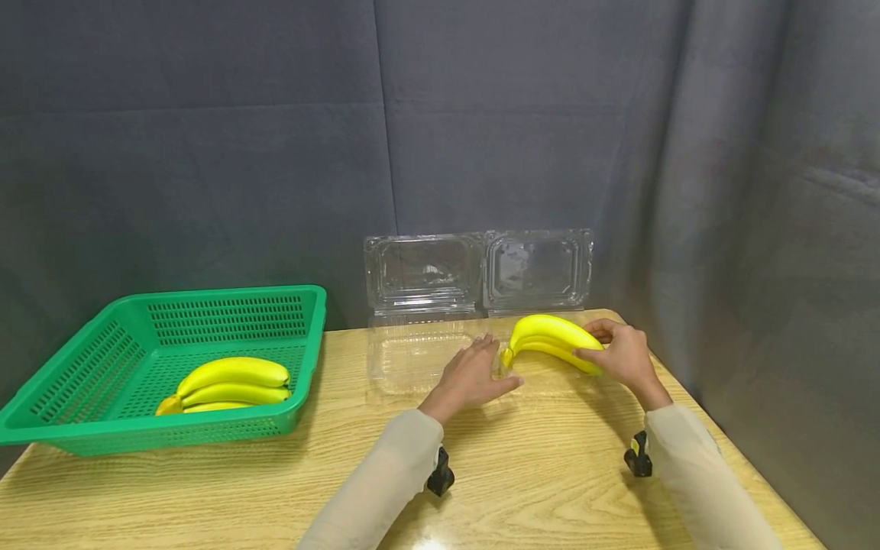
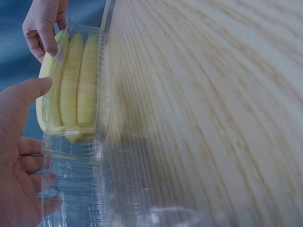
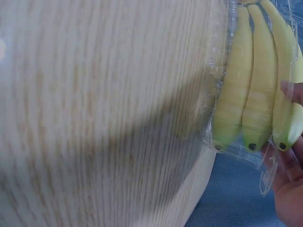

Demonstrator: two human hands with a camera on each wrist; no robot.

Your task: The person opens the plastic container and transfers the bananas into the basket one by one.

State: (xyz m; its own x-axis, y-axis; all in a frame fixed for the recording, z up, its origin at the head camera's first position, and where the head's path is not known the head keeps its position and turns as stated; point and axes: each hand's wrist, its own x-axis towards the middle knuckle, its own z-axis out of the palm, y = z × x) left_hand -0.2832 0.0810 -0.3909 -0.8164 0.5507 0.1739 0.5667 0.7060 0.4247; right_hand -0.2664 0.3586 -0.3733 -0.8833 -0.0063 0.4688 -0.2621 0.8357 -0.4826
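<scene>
A bunch of yellow bananas point(image 1: 550, 330) lies in the base of the right-hand clear plastic clamshell box, stem end to the left. My right hand point(image 1: 627, 355) grips the bunch at its right end, thumb on the near side. In the right wrist view the dark banana tips show through the clear wall, close to that thumb point(image 3: 293, 91). My left hand point(image 1: 473, 376) is spread with extended fingers beside the stem, over the edges where the two boxes meet. The left wrist view has its thumb point(image 2: 35, 89) at the box's rim. The right box's lid point(image 1: 539, 267) stands raised behind.
A second clear clamshell box point(image 1: 402, 359) sits to the left, its lid point(image 1: 428, 267) upright against the grey curtain point(image 1: 275, 153). At the table's left stands a green perforated basket point(image 1: 318, 321) holding another banana bunch point(image 1: 234, 373). The wooden table point(image 1: 550, 489) ends near the right arm.
</scene>
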